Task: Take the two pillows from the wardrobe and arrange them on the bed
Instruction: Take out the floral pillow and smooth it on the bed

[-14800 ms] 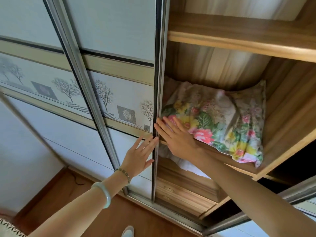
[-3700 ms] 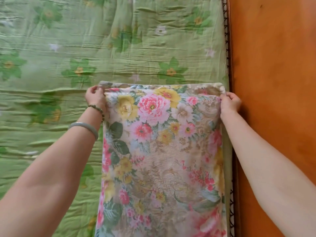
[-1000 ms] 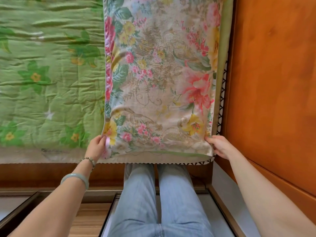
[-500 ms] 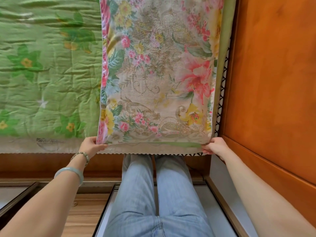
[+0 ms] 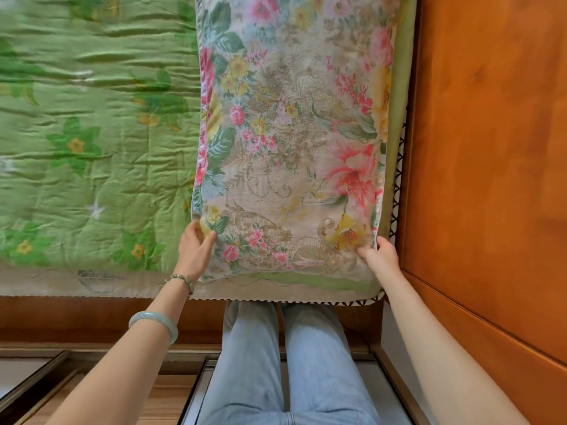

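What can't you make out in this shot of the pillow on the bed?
1. Floral pillow: far end cut off by the head view's top edge.
2. Green quilt: print at far left blurred by motion in the head view.
3. Second pillow: nowhere within the head view.

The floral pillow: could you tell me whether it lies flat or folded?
Flat: the floral pillow lies spread on the green quilt, the left hand and right hand holding its near corners.

Both arms out, hands apart
My left hand (image 5: pixel 196 251) and right hand (image 5: pixel 381 256) each pinch a near corner of the pillow (image 5: pixel 291 133), thumbs on top, forearms stretched forward.
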Demonstrator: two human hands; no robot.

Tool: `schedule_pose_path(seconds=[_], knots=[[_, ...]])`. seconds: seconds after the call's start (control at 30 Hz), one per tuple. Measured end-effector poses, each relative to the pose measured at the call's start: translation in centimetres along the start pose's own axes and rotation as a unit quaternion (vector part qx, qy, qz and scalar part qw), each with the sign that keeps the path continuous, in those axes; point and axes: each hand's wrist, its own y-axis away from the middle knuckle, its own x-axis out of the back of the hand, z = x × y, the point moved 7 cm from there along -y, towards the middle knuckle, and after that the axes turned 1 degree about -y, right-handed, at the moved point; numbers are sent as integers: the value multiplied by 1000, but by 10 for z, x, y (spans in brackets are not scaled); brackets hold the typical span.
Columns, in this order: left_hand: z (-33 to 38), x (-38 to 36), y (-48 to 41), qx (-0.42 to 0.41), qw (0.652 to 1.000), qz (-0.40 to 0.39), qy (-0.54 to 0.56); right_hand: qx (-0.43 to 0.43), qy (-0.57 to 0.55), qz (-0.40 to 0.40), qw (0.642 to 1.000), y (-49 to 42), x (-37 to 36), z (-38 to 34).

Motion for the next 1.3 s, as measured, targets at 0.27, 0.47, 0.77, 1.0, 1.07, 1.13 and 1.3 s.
schedule_pose_path(seconds=[0.27, 0.47, 0.77, 1.0, 1.07, 1.13, 1.3], knots=[[44, -6, 19, -122, 971, 89, -183, 106, 197, 138, 965, 3, 14, -26], [128, -78, 38, -461, 812, 60, -353, 451, 378, 98, 802, 51, -90, -109], [129, -106, 3, -433, 810, 21, -396, 356, 495, 12, 792, 8, -119, -101], [235, -26, -55, -460, 803, 155, -345, 438, 397, 139, 795, -5, -67, -226], [262, -22, -88, -430, 811, 147, -368, 417, 431, 114, 792, -31, -74, -242], [265, -36, -109, -402, 806, 94, -423, 388, 471, 82, 788, -51, -86, -237], [276, -39, -126, -348, 832, 38, -430, 364, 461, 35, 809, -58, -87, -257]])
